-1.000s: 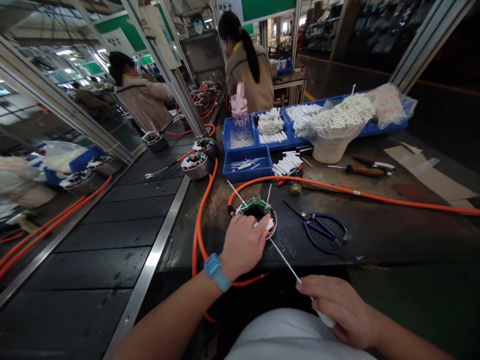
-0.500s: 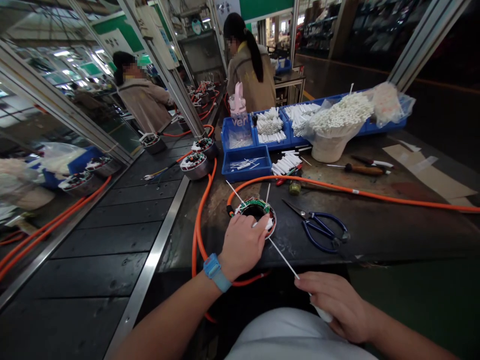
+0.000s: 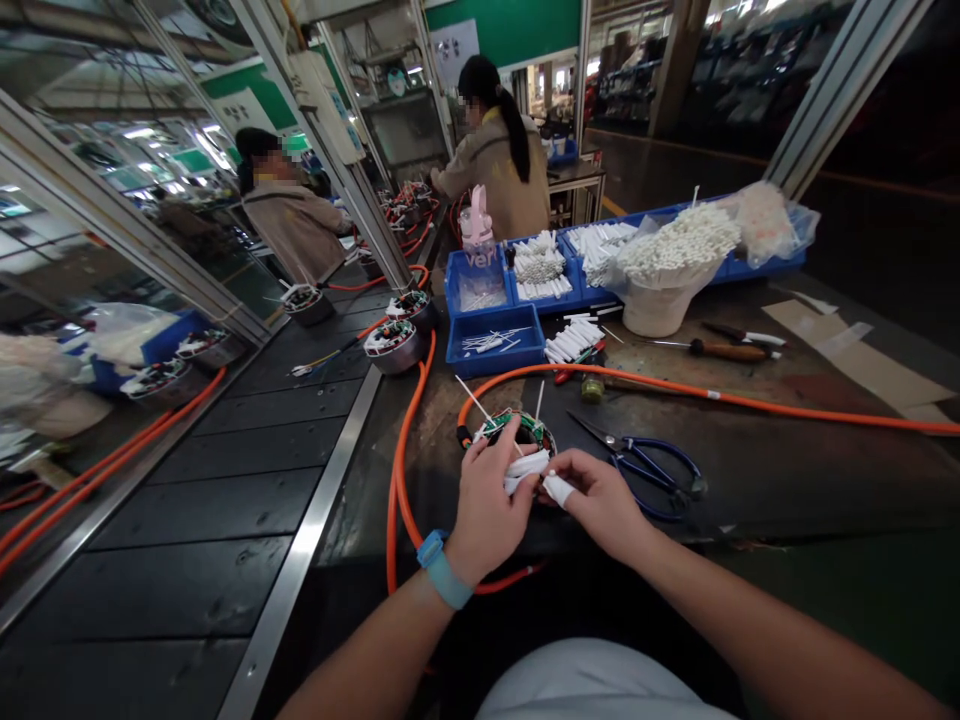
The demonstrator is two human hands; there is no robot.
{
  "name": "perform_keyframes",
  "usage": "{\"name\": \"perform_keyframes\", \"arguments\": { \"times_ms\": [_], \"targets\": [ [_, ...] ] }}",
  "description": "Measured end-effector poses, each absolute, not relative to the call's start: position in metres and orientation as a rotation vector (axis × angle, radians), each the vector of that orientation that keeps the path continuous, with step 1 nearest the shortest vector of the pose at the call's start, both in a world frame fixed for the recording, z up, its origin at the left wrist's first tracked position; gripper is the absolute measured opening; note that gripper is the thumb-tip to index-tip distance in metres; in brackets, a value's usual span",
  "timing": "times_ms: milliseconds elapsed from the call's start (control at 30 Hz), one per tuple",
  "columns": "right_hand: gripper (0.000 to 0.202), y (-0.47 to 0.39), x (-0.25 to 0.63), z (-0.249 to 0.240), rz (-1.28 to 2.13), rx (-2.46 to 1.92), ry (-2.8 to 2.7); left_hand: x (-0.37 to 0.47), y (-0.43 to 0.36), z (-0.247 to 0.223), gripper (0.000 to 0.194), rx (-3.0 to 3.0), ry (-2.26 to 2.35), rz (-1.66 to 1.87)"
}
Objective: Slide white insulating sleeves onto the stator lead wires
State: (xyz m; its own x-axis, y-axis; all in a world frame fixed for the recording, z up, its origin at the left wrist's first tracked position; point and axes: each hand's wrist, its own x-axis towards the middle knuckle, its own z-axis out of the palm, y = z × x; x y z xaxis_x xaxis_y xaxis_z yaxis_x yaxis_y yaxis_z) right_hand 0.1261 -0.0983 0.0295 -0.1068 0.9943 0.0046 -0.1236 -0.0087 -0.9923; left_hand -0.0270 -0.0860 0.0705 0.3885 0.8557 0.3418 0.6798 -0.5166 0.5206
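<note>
A round motor stator (image 3: 550, 432) with a green, wired upper face lies on the workbench in front of me, two thin white sticks rising from its far side. Over its near side is my left hand (image 3: 491, 500), closed around a small bundle of white sleeves (image 3: 529, 464), its index finger reaching across the ring. My right hand (image 3: 600, 498) meets it at the stator's near right edge. Its fingers are pinched together, and a white wrap (image 3: 557, 488) covers the thumb. What the right fingertips grip is too small to make out. Blue-handled scissors (image 3: 652, 462) lie just beyond the right hand.
An orange cable (image 3: 645, 388) curves across the bench. Behind it stand blue bins (image 3: 495, 338) of white tubes and a bagged tub of white sticks (image 3: 660, 290). A screwdriver (image 3: 727, 350) lies at right. More stators (image 3: 394, 345) sit on the left conveyor; two people work beyond.
My right hand has come up and left from the bench's front edge to the stator, beside my left hand. The white strand stretched between stator and right hand no longer shows.
</note>
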Motion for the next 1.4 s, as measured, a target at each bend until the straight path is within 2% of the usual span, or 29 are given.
{"name": "perform_keyframes", "arguments": {
  "times_ms": [67,167,233,533,867,1133,1400],
  "targets": [
    [0.021,-0.099,0.126,0.031,1.395,-1.051,-1.114,-0.027,-0.086,0.067,0.063,2.303,1.347,0.931],
    [0.025,-0.102,0.128,0.033,1.417,-1.034,-1.072,-0.027,-0.087,0.065,0.038,2.455,1.267,0.913],
    [0.029,-0.106,0.129,0.032,1.385,-1.024,-1.093,-0.028,-0.087,0.066,0.032,2.551,1.242,0.866],
    [0.02,-0.113,0.131,0.026,1.256,-1.051,-1.279,-0.027,-0.089,0.068,0.03,2.614,1.254,0.826],
    [0.019,-0.112,0.13,0.03,1.236,-1.046,-1.309,-0.027,-0.089,0.067,0.031,2.656,1.265,0.788],
    [0.032,-0.098,0.124,0.038,1.382,-1.052,-1.109,-0.029,-0.089,0.067,0.032,2.641,1.225,0.775],
    [0.028,-0.111,0.127,0.03,1.283,-1.038,-1.179,-0.026,-0.091,0.068,0.032,2.615,1.256,0.793]
  ]
}}
